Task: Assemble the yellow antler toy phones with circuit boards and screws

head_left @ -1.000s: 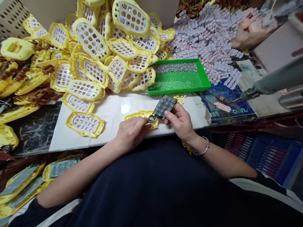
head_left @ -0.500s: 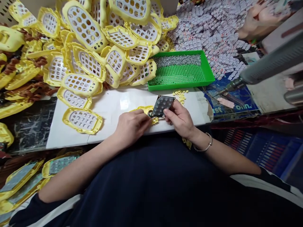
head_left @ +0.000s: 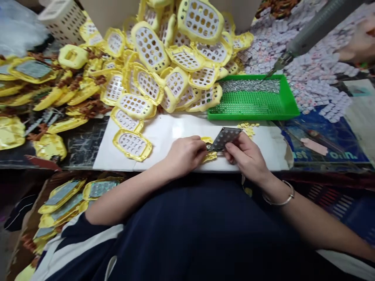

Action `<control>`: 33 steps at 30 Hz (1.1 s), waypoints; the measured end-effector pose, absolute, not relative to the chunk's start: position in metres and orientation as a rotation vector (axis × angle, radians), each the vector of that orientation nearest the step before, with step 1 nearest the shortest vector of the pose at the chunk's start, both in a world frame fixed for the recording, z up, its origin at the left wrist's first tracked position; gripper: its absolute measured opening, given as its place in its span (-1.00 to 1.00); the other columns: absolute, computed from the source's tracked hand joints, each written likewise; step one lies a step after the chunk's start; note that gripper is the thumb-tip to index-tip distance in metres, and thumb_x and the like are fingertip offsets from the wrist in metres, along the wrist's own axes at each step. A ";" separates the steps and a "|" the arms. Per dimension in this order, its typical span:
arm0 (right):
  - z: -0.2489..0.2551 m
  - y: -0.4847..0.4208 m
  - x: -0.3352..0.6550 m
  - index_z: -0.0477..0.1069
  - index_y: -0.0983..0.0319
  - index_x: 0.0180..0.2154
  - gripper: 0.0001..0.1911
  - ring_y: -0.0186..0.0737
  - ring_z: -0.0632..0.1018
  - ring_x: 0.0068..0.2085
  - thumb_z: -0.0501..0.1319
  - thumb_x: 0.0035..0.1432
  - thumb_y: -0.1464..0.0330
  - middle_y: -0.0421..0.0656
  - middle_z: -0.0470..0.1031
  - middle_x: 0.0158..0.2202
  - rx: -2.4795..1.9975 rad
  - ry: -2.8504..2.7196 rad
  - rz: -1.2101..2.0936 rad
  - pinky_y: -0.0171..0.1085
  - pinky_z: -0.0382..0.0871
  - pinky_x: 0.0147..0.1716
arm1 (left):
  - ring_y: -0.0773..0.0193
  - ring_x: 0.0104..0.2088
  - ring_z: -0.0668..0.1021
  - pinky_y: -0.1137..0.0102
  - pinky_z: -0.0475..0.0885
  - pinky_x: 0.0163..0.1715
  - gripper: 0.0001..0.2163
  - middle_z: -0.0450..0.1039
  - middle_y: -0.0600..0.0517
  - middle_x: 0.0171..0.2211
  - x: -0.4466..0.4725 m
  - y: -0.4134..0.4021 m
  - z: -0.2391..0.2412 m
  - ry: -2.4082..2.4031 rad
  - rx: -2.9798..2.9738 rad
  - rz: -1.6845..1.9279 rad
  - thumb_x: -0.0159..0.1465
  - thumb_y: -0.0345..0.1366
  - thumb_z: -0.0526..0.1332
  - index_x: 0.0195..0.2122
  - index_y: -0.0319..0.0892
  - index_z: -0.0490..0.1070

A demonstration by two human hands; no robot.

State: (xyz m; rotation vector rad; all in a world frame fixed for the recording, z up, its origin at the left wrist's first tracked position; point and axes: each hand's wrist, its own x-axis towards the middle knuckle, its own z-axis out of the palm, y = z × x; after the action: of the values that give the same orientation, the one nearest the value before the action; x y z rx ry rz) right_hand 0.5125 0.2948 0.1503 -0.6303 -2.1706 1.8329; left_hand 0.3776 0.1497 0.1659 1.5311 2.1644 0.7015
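In the head view my right hand (head_left: 247, 156) pinches a dark flat keypad board (head_left: 227, 137) with rows of pale round dots, thumb on its face. The board is tilted over a small yellow plastic piece (head_left: 210, 157) on the white work surface. My left hand (head_left: 187, 156) is closed beside the board's left end, its fingertips at the yellow piece and a small dark, shiny part (head_left: 208, 146). What those fingers grip is hidden. Left of my hands lies a yellow shell (head_left: 132, 145) with a white perforated plate.
A heap of yellow shells (head_left: 149, 47) stands behind. A green tray (head_left: 252, 116) holds screws, with an electric screwdriver (head_left: 301, 43) hanging over it. Small yellow pieces (head_left: 248, 128) lie beyond my right hand. White keys (head_left: 310, 58) cover the back right, near another person's hand (head_left: 359, 41).
The camera has swung left, so the scene sits further right. The screwdriver now appears over the tray instead of right of it. Both hands keep nearly the same hold.
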 end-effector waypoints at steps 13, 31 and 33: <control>0.152 0.305 0.498 0.24 0.21 -0.25 -0.72 -0.47 0.26 -0.62 0.20 0.17 0.15 -0.35 0.24 -0.59 -0.518 -2.205 2.029 -0.42 0.12 -0.65 | 0.36 -0.49 0.43 0.45 0.27 -0.46 -0.87 0.43 0.05 -0.45 0.379 0.144 0.156 2.212 1.547 0.839 0.25 -0.34 0.20 -0.35 -0.19 0.55; 0.153 0.301 0.502 0.23 0.17 -0.27 -0.76 -0.42 0.31 -0.57 0.18 0.18 0.15 -0.32 0.26 -0.55 -0.561 -2.194 1.870 -0.36 0.19 -0.57 | 0.37 -0.52 0.40 0.45 0.23 -0.48 -0.87 0.40 0.06 -0.47 0.380 0.147 0.159 2.240 1.503 0.806 0.24 -0.34 0.18 -0.40 -0.20 0.49; 0.157 0.301 0.500 0.23 0.17 -0.28 -0.82 -0.41 0.31 -0.55 0.16 0.19 0.21 -0.31 0.28 -0.52 -0.514 -2.241 1.813 -0.34 0.22 -0.53 | 0.37 -0.52 0.38 0.45 0.22 -0.49 -0.86 0.37 0.06 -0.49 0.381 0.147 0.159 2.251 1.499 0.808 0.24 -0.32 0.18 -0.41 -0.21 0.49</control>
State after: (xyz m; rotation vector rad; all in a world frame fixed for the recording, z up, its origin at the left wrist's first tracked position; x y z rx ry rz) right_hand 0.5002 0.3009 0.1570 -0.5137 -2.2413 1.8125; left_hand 0.3809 0.1469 0.1586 1.4993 2.2507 0.8083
